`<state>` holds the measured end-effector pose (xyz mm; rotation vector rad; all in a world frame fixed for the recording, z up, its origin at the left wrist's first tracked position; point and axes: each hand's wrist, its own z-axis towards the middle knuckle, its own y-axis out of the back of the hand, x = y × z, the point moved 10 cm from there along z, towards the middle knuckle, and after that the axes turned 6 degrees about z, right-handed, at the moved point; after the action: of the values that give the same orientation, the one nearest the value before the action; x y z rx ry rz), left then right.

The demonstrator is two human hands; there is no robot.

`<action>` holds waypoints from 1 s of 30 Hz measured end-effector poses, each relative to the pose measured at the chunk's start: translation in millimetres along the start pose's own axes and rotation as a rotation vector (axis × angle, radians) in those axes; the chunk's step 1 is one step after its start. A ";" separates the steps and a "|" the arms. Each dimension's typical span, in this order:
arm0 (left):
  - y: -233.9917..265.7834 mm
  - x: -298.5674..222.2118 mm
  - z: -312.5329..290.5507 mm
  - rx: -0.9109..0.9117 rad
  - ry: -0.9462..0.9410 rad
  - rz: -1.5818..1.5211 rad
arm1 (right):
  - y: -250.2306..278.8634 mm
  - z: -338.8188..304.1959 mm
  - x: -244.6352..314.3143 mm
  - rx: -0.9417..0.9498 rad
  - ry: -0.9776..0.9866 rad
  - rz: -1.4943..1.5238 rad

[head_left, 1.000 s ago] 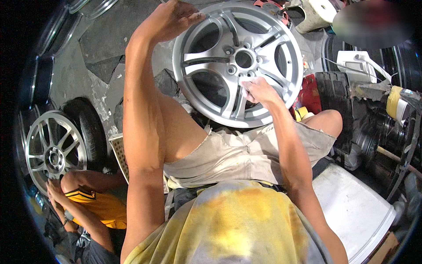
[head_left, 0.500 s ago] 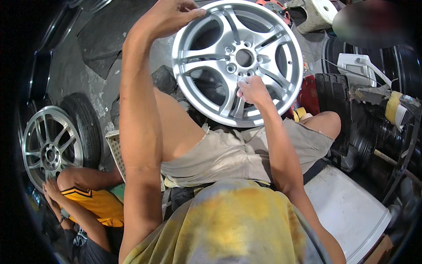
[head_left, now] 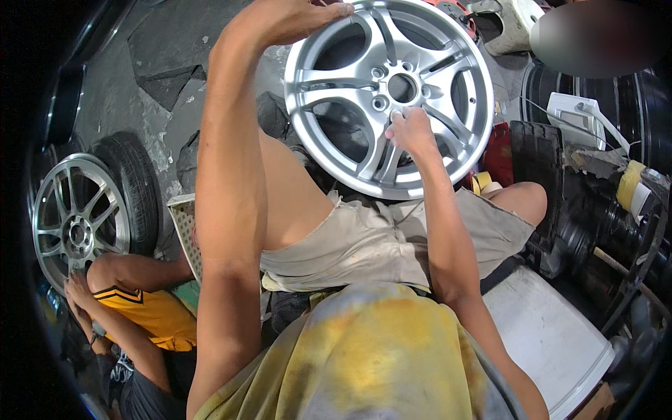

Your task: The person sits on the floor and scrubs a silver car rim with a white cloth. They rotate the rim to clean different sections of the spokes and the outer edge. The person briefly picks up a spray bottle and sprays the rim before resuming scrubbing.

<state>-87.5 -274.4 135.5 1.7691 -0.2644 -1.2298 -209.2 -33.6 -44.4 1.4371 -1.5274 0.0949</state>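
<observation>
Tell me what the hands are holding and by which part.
The left hand grips the silver alloy wheel by its upper rim. The right hand rests on the spokes just below the hub; whether it grips anything small there cannot be told.

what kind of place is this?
Most likely a wheel or tyre repair workshop. The person holds a silver alloy wheel on their lap, a second alloy wheel leans beside a black tyre at left, and dark car parts crowd the right.
</observation>
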 end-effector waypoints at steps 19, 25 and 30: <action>6.1 18.1 0.8 -0.076 0.053 0.011 | 2.4 -41.3 39.6 0.314 0.809 -1.022; 1.1 29.7 2.3 -0.051 0.093 0.012 | -25.2 -7.0 45.4 0.545 0.691 -1.284; 8.5 19.2 1.0 -0.080 0.031 0.017 | -28.7 -11.9 40.4 0.435 1.102 -1.445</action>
<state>-76.6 -291.5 130.2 1.7126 -0.2084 -1.1838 -171.6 -63.1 -26.8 1.9753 0.5721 0.2732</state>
